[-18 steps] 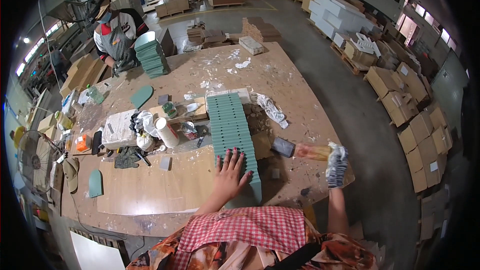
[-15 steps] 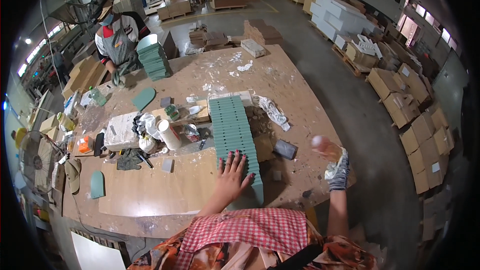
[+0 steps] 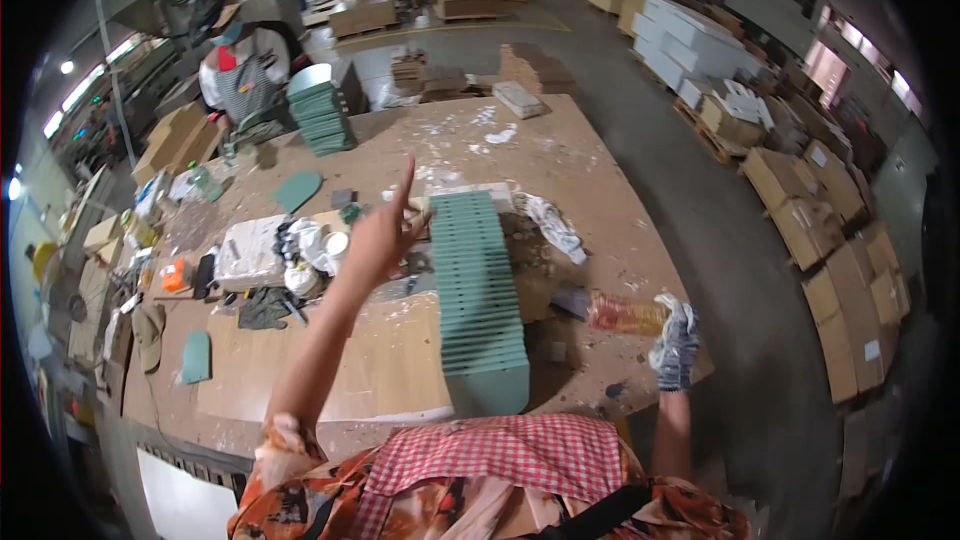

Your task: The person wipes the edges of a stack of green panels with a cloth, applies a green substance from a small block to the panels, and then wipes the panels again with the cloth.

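Note:
A row of overlapping green panels (image 3: pixel 480 290) with rounded ends runs away from me across the table. To the left of its far part, my bare left hand (image 3: pixel 385 237) is raised over the table, index finger stretched out and the other fingers partly bent; I see nothing held in it. My right hand (image 3: pixel 676 345), in a grey-and-white glove, is closed around one end of a clear, reddish-amber bottle-like thing (image 3: pixel 625 314), blurred and lying sideways in the air. Its far end points left toward a dark grey block (image 3: pixel 571 301) on the table.
Left of the row are a white block (image 3: pixel 250 252), crumpled rags, a dark glove (image 3: pixel 266 309) and an orange box (image 3: pixel 175 276). A crumpled white cloth (image 3: pixel 552 228) lies right of the row. Across the table a person (image 3: pixel 245 80) stands by stacked green panels (image 3: pixel 320 118).
My left hand has lifted off the green panels and moved forward and left. The bottle-like thing in my right hand has tipped from pointing forward to lying sideways, pointing left.

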A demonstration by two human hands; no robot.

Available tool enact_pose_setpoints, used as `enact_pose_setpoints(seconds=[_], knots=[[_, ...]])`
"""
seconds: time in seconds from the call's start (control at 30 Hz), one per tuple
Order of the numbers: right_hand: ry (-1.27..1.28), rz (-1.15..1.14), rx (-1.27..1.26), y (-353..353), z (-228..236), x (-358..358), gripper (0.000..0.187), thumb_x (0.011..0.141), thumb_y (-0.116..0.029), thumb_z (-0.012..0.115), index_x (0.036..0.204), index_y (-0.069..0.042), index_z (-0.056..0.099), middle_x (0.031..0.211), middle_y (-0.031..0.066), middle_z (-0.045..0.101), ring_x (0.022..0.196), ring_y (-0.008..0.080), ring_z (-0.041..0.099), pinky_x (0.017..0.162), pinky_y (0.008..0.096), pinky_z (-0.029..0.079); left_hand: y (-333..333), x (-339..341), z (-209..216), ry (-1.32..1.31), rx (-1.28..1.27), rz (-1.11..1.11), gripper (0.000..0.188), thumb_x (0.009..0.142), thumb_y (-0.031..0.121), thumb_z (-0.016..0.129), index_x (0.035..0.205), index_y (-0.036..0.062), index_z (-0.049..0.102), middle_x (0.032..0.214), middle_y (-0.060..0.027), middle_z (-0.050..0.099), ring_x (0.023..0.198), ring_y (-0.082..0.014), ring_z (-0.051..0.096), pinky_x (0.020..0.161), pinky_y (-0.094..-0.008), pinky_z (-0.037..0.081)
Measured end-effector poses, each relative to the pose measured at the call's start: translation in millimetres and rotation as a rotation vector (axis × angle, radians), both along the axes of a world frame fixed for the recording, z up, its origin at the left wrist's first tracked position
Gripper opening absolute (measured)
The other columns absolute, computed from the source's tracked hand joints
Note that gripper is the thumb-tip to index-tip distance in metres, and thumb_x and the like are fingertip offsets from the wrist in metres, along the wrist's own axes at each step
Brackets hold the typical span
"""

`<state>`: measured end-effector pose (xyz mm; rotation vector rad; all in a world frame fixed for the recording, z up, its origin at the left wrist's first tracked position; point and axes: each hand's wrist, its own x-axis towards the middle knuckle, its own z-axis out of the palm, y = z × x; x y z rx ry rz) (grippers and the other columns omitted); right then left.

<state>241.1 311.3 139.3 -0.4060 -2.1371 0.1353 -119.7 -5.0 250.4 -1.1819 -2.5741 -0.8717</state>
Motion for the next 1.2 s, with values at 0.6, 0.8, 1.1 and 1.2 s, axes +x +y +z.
enact_pose_setpoints(seconds=[0.6,0.8,1.1,1.2], knots=[[0.071,0.123,-0.792,-14,-16,-12,0.018,0.094,-0.019,0.059,0.103,-0.003,0.058,0.094,0.0059,0.061,0.084,0.0132,0.057,0.078,0.0288,0.048,-172,-99,94,0.311,0.534,0.553,0.089,0.092,0.024,0.059,0.152,0.0184,-0.006,0.063,-0.0054,0.057,0.054,-0.0151,0.053,0.051,-0.0298,0.04],[0.142,0.163,-0.793,-18,-7,-24,0.013,0.092,-0.014,0.062,0.098,-0.004,0.058,0.093,0.0055,0.064,0.082,0.012,0.058,0.075,0.0278,0.049,-107,-50,-54,-0.226,0.469,0.259,0.089,0.091,0.011,0.063,0.153,0.0165,0.0,0.063,-0.0027,0.05,0.058,-0.0103,0.048,0.053,-0.0245,0.042],[0.408,0.039,-0.659,8,38,14,0.019,0.092,-0.009,0.051,0.107,-0.001,0.059,0.104,0.0084,0.063,0.099,0.0197,0.059,0.093,0.0342,0.046,-43,81,-108,-0.578,0.303,-0.232,0.118,0.078,0.023,0.078,0.15,0.0126,-0.015,0.151,-0.0257,0.024,0.139,-0.0344,0.027,0.111,-0.0465,0.025],[0.561,-0.041,-0.681,9,25,34,0.034,0.097,-0.028,0.049,0.119,-0.003,0.053,0.102,0.0083,0.06,0.086,0.016,0.057,0.077,0.0295,0.048,-51,107,-138,-0.733,0.221,-0.255,0.131,0.07,0.029,0.084,0.147,0.0059,-0.018,0.154,-0.028,0.005,0.145,-0.0331,0.008,0.115,-0.0435,0.016]])
